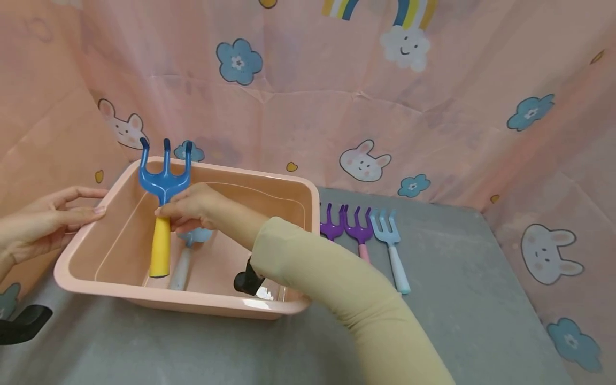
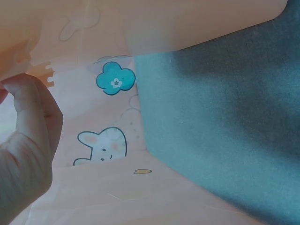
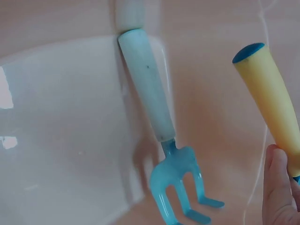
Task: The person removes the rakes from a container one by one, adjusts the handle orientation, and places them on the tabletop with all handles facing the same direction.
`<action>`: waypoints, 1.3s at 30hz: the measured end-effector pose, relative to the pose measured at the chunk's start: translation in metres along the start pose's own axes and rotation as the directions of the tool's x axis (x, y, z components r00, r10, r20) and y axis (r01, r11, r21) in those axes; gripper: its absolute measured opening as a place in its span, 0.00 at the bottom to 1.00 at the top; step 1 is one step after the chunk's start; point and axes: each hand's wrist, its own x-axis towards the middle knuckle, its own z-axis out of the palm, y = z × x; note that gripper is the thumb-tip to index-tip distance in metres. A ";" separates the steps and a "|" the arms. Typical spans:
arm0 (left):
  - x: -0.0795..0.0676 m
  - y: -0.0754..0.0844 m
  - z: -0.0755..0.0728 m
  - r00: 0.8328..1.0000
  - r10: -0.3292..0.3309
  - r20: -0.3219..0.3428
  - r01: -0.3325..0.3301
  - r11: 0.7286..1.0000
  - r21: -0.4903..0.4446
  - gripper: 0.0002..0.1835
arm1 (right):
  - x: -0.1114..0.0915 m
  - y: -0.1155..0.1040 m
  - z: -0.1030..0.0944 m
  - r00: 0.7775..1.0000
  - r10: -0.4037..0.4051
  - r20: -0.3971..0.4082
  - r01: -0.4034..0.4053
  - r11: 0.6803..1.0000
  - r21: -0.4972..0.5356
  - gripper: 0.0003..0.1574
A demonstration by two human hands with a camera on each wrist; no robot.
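Observation:
My right hand (image 1: 194, 206) pinches a blue garden hand rake with a yellow handle (image 1: 161, 248) where handle and head meet. Its three prongs point away, above the far left rim of a pink plastic basin (image 1: 202, 300). Thumb and fingers of my left hand (image 1: 55, 220) grip the basin's left rim, which looks lifted off the table. Lying inside is a light-blue hand rake (image 3: 149, 86) with a pale handle; in the head view my right hand partly covers it. The right wrist view shows the yellow handle (image 3: 269, 93) raised beside it.
To the basin's right on the grey table (image 1: 447, 299) lie two purple hand rakes, one (image 1: 332, 229) partly hidden by my sleeve, the other (image 1: 360, 231) with a pink handle. Beside them is another light-blue rake (image 1: 397, 264). A pink printed curtain (image 1: 298, 123) encloses the back and sides.

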 end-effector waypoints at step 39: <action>-0.002 -0.003 -0.002 0.997 0.063 0.048 -0.050 0.969 -0.243 0.16 | -0.047 -0.002 -0.106 0.982 -0.163 0.097 0.145 0.975 0.166 0.13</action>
